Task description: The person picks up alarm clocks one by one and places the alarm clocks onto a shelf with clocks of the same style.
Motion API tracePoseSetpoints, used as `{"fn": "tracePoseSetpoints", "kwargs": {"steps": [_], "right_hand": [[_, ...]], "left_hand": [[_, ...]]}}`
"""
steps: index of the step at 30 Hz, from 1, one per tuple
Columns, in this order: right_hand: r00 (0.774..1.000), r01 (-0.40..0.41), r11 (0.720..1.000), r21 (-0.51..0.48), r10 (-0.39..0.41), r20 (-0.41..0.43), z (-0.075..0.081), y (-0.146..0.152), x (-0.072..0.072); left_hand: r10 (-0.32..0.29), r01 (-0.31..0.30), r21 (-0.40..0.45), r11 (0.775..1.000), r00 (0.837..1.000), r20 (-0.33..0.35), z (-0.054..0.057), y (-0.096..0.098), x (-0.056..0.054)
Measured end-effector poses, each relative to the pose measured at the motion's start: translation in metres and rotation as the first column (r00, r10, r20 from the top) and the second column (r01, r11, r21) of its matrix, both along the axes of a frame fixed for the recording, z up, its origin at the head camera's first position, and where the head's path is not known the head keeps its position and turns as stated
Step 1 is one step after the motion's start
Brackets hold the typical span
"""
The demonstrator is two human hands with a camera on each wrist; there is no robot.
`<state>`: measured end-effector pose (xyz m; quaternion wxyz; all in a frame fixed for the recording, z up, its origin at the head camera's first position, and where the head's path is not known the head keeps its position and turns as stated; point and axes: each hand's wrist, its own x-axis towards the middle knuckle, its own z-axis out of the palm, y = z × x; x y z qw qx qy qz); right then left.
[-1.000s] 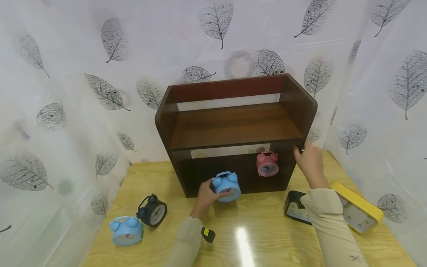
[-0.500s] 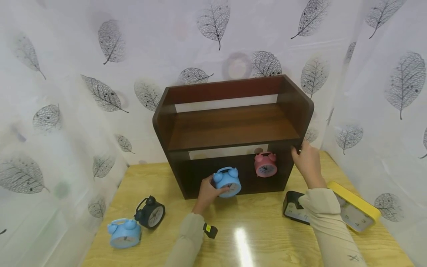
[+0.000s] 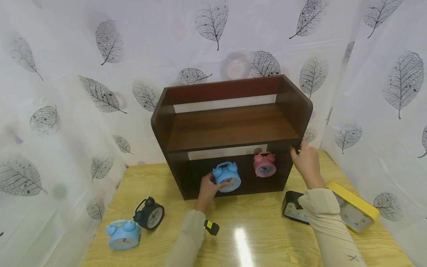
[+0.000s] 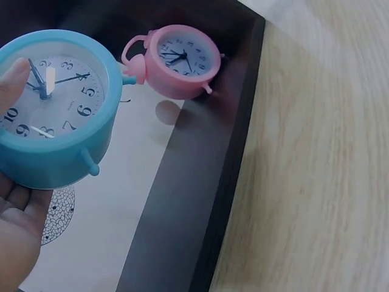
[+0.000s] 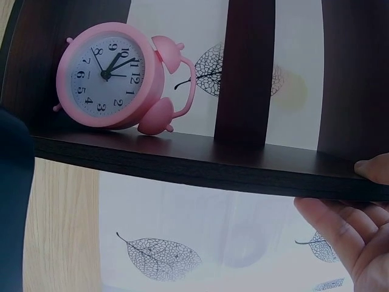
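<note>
Left fingers pinch a blue clock at the lower opening of the shelf, its dial facing out, bells uppermost. Right fingers grip the shelf's right side. A pink clock stands inside the shelf's right end.

HEAD VIEW | I see the person's left hand higher in the lower middle of the frame than a second ago | gripped blue alarm clock rises with it, its bottom passing from below the dark shelf unit's lower front edge to just above | whole scene slides slightly left
</note>
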<state>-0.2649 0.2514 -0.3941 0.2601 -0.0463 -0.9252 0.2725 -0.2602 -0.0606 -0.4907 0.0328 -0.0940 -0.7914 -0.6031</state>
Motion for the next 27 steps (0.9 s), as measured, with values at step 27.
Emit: {"fn": "tracePoseSetpoints", "kwargs": {"steps": [27], "right_hand": [[1.000,0.013,1.000,0.003,-0.013,-0.027,-0.002,0.000,-0.001]], "left_hand": [[-0.081,0.075,0.071,0.995,0.993,0.088,-0.044,0.033,-0.077]]}}
